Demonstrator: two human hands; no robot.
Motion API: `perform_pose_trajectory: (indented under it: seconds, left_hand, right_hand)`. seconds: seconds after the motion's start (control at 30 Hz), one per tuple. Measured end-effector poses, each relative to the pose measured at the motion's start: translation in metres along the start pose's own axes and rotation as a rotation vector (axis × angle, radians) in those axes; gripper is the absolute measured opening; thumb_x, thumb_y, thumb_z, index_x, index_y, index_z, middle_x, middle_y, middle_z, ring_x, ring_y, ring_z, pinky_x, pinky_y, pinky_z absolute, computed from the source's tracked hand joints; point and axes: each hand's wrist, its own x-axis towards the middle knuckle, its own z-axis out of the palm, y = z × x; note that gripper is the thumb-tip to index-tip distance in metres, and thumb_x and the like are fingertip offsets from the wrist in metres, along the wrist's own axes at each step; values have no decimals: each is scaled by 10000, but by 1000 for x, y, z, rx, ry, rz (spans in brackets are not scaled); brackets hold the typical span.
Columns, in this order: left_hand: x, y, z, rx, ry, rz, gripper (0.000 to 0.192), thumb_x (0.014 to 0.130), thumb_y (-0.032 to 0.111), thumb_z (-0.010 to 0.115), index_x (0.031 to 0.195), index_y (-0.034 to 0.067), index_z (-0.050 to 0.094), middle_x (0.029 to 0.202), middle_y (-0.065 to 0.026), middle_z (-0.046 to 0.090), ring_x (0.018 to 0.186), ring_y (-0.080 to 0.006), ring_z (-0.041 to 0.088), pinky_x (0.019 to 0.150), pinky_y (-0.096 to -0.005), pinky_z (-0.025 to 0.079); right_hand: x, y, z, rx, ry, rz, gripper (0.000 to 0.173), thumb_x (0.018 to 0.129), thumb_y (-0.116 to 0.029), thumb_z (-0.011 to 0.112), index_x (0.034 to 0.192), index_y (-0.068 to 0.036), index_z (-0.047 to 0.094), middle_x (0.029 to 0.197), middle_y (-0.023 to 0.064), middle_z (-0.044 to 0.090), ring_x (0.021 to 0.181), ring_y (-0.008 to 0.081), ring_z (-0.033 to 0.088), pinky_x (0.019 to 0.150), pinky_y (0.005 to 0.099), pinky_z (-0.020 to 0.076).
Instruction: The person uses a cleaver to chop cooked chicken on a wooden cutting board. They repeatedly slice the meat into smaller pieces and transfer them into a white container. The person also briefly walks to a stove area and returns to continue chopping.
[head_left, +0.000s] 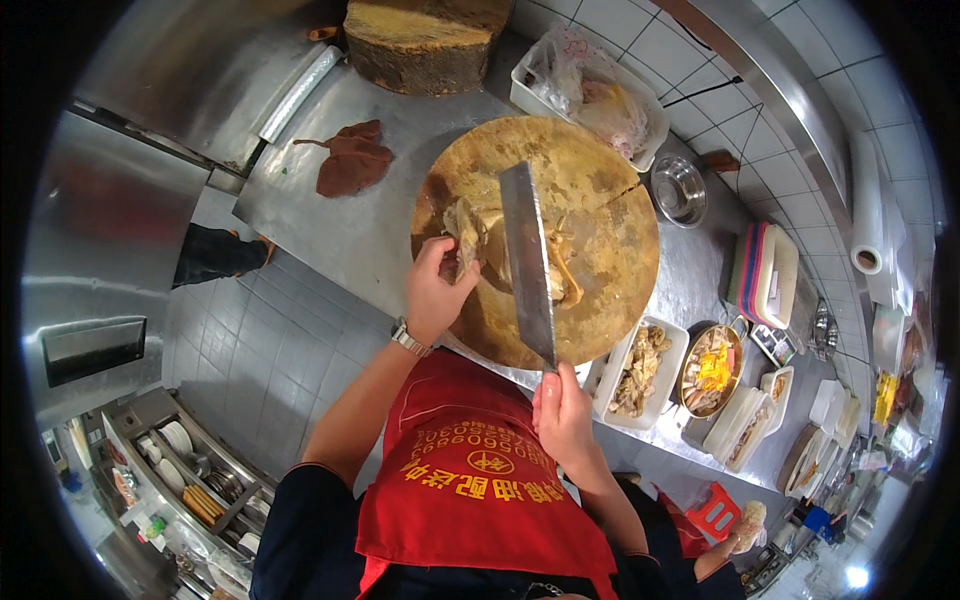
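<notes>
On the round wooden chopping board (607, 225) lies cooked poultry, with a bony foot or leg (568, 279) showing to the right of a broad cleaver (525, 247). My right hand (562, 416) grips the cleaver by its handle, which the fingers mostly cover. The blade extends across the poultry and hides part of it; whether it touches the meat cannot be told. At the board's left side my left hand (441, 292), with a metal-band watch at the wrist, pinches a poultry piece (466, 229) between thumb and fingers.
A brown cloth (354, 161) lies left of the board; a thick wood block (424, 52) stands behind. Around the right are a tub with bagged meat (517, 94), a steel bowl (679, 191), a white tub of poultry pieces (606, 409) and a pan of sliced food (712, 367). Another person's hand (712, 559) shows lower right.
</notes>
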Motion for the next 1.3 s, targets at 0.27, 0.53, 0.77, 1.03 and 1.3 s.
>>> perform_pose_trajectory:
  seconds: [0.27,0.53,0.77,1.03,1.3]
  left_hand:
    - [-13,-17,-1,34,-24,-35,375,818,76,753,1128,-29,570,1068,-161,640,864,-260,663,742,-331,545]
    - [-23,-1,4,-5,-49,-169,322,875,61,709,1148,-15,556,1048,-103,656,928,-149,638,762,-287,521]
    - [-18,-8,14,23,-12,-160,353,894,61,691,1209,-3,546,986,-56,656,920,-115,612,785,-267,505]
    - [29,39,2,-49,-194,-513,416,892,373,703,980,-28,634,875,-58,646,728,-123,627,574,-268,517]
    - [36,42,-10,-226,-181,-660,240,847,233,677,852,-1,619,766,-15,576,645,-115,566,536,-291,501]
  right_hand:
    - [-27,-10,-44,188,57,235,248,1079,-224,393,1068,2,495,678,34,543,493,76,510,427,237,426]
    - [-50,12,-64,277,149,362,262,1092,-221,370,1166,4,484,673,40,525,448,92,481,395,247,394]
    - [-56,31,-70,259,130,399,285,1091,-209,366,1226,16,479,666,38,520,447,92,480,395,251,402]
    - [-63,26,-81,266,46,292,216,1080,-181,377,1043,4,481,671,43,522,469,90,493,422,247,421]
    - [-56,15,-60,70,-165,225,178,1045,-177,473,1015,-3,497,677,139,604,566,242,616,537,372,472]
